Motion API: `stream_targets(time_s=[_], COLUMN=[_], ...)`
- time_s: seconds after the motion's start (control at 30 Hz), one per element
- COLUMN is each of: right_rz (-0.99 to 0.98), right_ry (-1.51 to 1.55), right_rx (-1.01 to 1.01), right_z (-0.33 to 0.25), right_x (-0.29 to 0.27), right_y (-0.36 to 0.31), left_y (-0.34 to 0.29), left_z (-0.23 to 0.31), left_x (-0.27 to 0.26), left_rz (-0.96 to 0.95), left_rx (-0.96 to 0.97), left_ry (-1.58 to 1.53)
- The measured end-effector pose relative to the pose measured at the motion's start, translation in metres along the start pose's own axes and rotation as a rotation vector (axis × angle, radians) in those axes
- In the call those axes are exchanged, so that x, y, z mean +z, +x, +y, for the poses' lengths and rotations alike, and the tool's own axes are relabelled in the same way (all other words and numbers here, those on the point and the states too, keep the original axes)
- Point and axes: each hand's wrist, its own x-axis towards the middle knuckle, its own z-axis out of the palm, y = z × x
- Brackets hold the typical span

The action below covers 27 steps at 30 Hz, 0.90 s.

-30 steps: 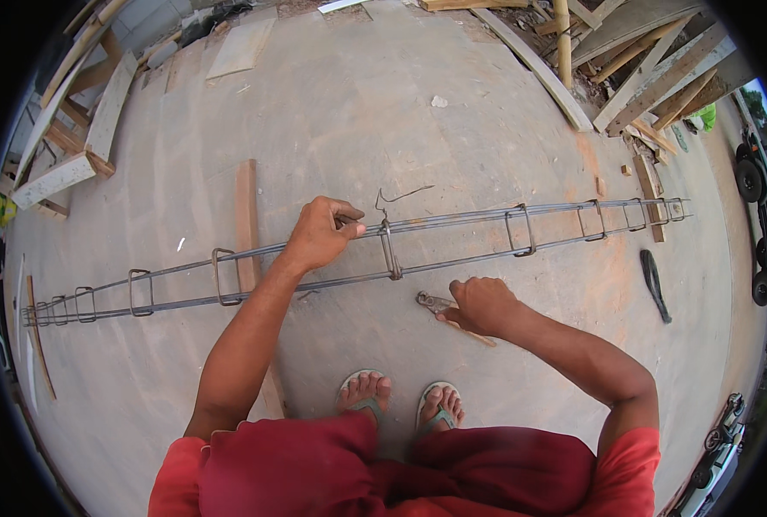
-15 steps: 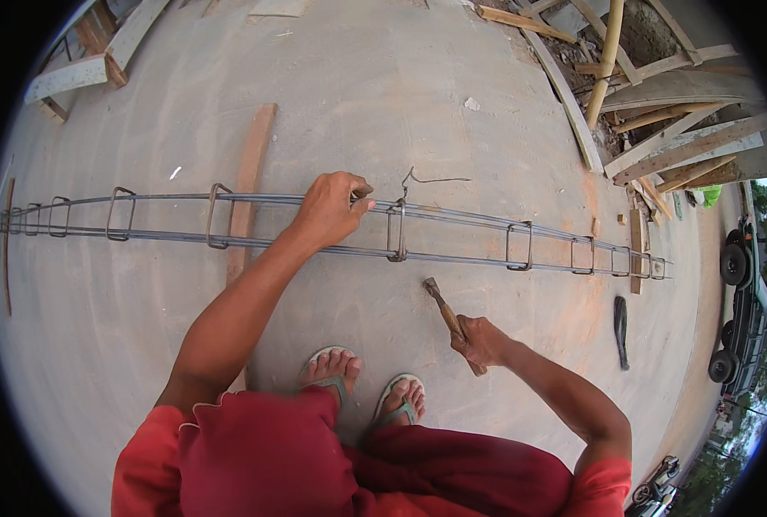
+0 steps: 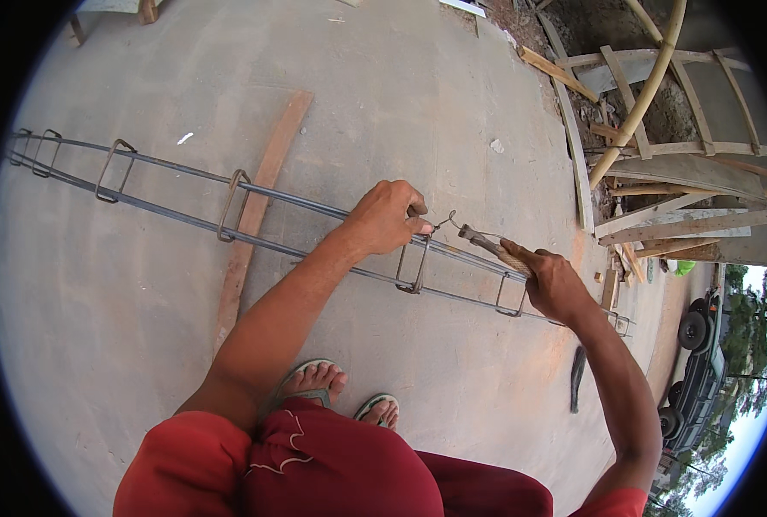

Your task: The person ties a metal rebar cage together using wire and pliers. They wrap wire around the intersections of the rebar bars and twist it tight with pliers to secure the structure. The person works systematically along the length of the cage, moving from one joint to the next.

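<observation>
Rebar cage [image 3: 254, 215], long dark steel bars ringed by rectangular stirrups, lies across the concrete floor [image 3: 400, 95] over a wooden plank [image 3: 258, 198]. Left hand [image 3: 383, 217] clenches its top bar beside thin tie wire [image 3: 445, 222]; right hand [image 3: 554, 283] grips a hooked tying tool [image 3: 489, 246].
</observation>
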Motion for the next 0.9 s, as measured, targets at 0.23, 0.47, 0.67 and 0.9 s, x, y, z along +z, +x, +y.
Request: stream_targets(time_s=[0.23,0.47,0.67,0.9], right_rz=[0.353,0.368,0.464,0.427], right_ry=[-0.522,-0.522,-0.710,-0.820], right_rx=[-0.157,-0.267,-0.415,-0.480], right_z=[-0.003,-0.015,-0.009,-0.042], right_x=[-0.012,-0.031,-0.048,-0.073], right_y=[0.068,0.085,0.093,0.089], left_y=[0.007,0.010,0.015,0.010], left_z=[0.000,-0.006,-0.008,0.000], left_x=[-0.002,-0.001,0.001,0.005], left_rz=[-0.005,0.012,0.022,0.092], left_rx=[0.017,0.035,0.100,0.014], left_ry=[-0.054,-0.072,-0.102,-0.162])
